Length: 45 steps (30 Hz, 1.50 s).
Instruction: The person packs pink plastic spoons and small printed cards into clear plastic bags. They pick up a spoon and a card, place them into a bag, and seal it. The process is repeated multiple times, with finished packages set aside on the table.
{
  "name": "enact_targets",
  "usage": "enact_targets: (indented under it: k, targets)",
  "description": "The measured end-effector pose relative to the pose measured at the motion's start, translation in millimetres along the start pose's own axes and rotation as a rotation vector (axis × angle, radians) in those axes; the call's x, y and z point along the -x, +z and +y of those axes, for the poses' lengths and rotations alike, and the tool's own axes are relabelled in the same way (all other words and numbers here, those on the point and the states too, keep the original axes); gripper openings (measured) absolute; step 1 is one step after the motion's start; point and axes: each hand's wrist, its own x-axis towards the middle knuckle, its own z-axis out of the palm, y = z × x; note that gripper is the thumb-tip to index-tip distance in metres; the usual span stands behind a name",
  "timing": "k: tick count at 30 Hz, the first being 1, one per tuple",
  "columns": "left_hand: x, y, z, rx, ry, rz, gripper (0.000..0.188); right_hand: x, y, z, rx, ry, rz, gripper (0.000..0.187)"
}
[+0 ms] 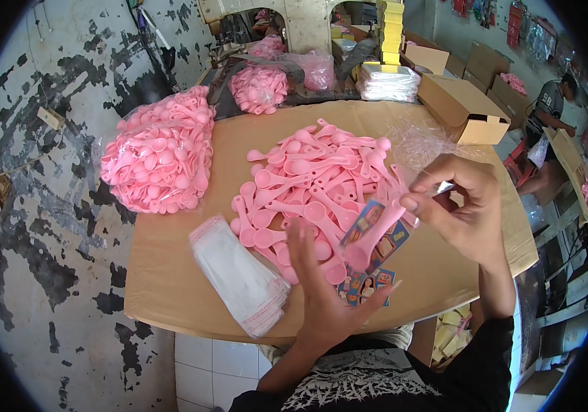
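My right hand [464, 206] is closed in a pinch over the right side of the table, holding up a pink spoon [376, 237] and a blue printed card [393, 242]. A glint at the fingertips suggests a clear bag round them. Lower left of it, my left hand [325, 302] is open, its fingers spread and slightly blurred, with nothing in them. Between and beyond the hands lies a heap of loose pink spoons [321, 165]. More printed cards [367, 285] rest on the table, partly behind my left hand. A stack of clear bags [235, 275] lies left of that hand.
Brown paper covers the table [170, 275]. A big bag of pink spoons [160, 151] stands at its left edge, a smaller one [258, 89] behind. Crumpled clear plastic [421, 141] and a cardboard box [462, 106] are far right. Another person [548, 113] sits beyond.
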Motion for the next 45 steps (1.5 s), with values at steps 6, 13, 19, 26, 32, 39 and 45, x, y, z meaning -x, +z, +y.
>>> enact_targets:
  k: [6,13,19,26,32,39,45]
  targets:
    - [3,2,1,-0.153,-0.219,-0.282,0.056,5,43,1,-0.166,0.028,-0.086,0.022]
    - [9,-29,-4,0.494,-0.481,-0.545,0.036,4,41,13,-0.248,0.158,-0.141,0.029]
    - [4,-23,-10,0.298,-0.373,-0.083,0.033,8,47,11,-0.259,0.286,-0.391,0.012]
    - [-7,-19,-14,0.356,-0.473,0.045,0.024,14,60,20,0.185,-0.245,0.004,0.022]
    - [-4,-21,-12,0.593,-0.509,0.010,0.032,12,60,20,0.394,-0.358,-0.149,0.028]
    - [-13,-19,5,0.412,-0.544,-0.114,0.035,9,59,23,0.462,-0.439,-0.144,0.022]
    - [-17,-24,7,0.072,-0.474,-0.367,0.036,2,47,19,0.563,-0.424,-0.294,0.017]
